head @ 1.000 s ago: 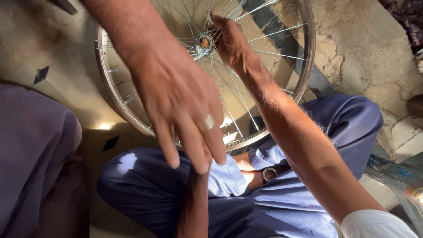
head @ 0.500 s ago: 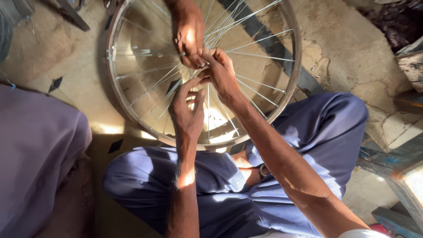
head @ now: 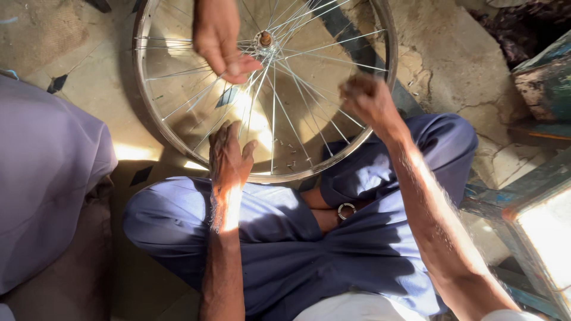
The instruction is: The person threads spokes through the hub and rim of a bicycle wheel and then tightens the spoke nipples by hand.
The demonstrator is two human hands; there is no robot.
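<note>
Fingers of the left hand (head: 229,157) are seen loosely spread and resting among the spokes (head: 279,113) near the lower rim of the bicycle wheel (head: 380,65), with nothing clearly gripped between them. The right hand (head: 366,98) is held closed in a loose fist above the right part of the wheel; whether something small is pinched inside it cannot be told, as it is blurred. The wheel is laid flat on the concrete floor (head: 458,71), directly ahead of both hands, its near rim propped against the crossed legs in blue trousers (head: 279,238). The hub (head: 263,39) is found beyond the hands, toward the far side, and the spokes run outward from it toward the rim, so those under the left hand point roughly away from the person. Of the two hands, the left is the nearer to the spokes and appears to touch them, while the right is raised just above them. A third hand (head: 220,38), belonging to another person, is reached in from the top, its fingers bunched just beside the hub. Small loose metal pieces (head: 285,151) are scattered on the floor inside the rim, between the two hands. Purple cloth (head: 47,190) is seen at the left.
</note>
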